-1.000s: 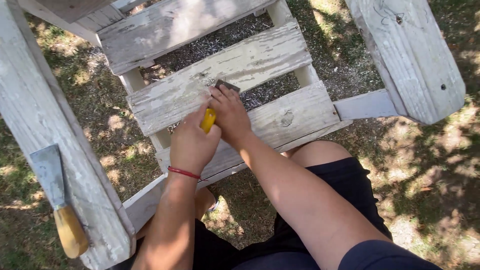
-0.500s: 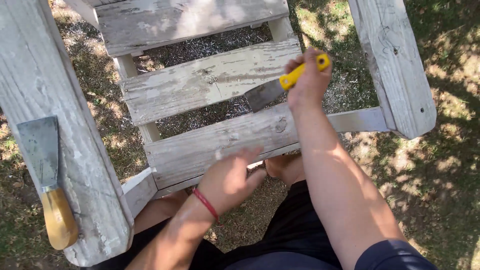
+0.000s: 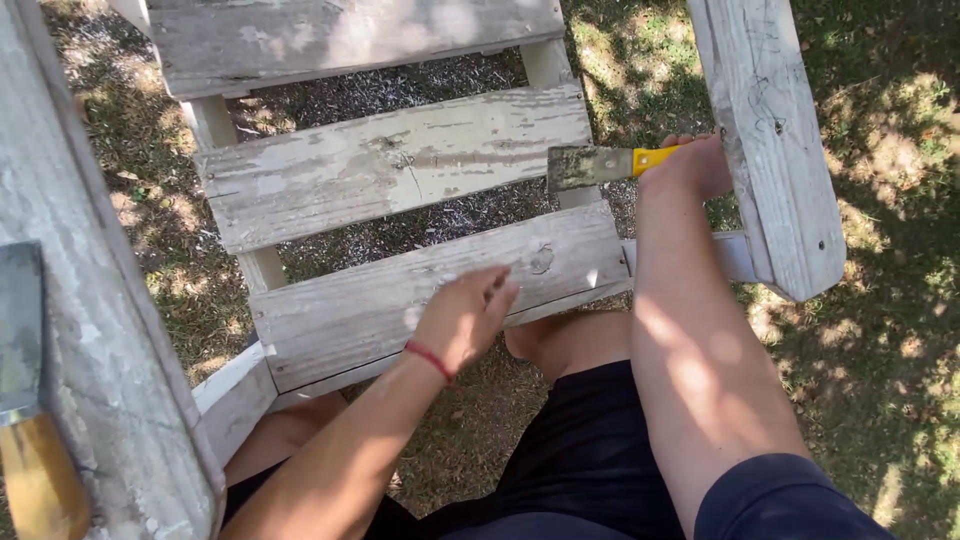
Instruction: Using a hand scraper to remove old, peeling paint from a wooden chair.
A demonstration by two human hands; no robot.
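Note:
My right hand (image 3: 690, 165) grips the yellow handle of a paint scraper (image 3: 595, 165), whose dirty metal blade points left over the right end of the middle slat (image 3: 390, 165). My left hand (image 3: 465, 315), with a red band on the wrist, lies flat with fingers together on the nearest slat (image 3: 340, 315) of a weathered wooden chair with peeling white paint. The hand holds nothing and looks slightly blurred.
A second scraper (image 3: 25, 400) with a wooden handle rests on the chair's left armrest (image 3: 100, 330). The right armrest (image 3: 770, 130) is just beyond my right hand. A far slat (image 3: 340, 35) is at the top. Grass and paint flakes (image 3: 400, 90) cover the ground below.
My right hand has carried the scraper from the nearest slat up and to the right. My left hand has let go of it and moved onto the nearest slat.

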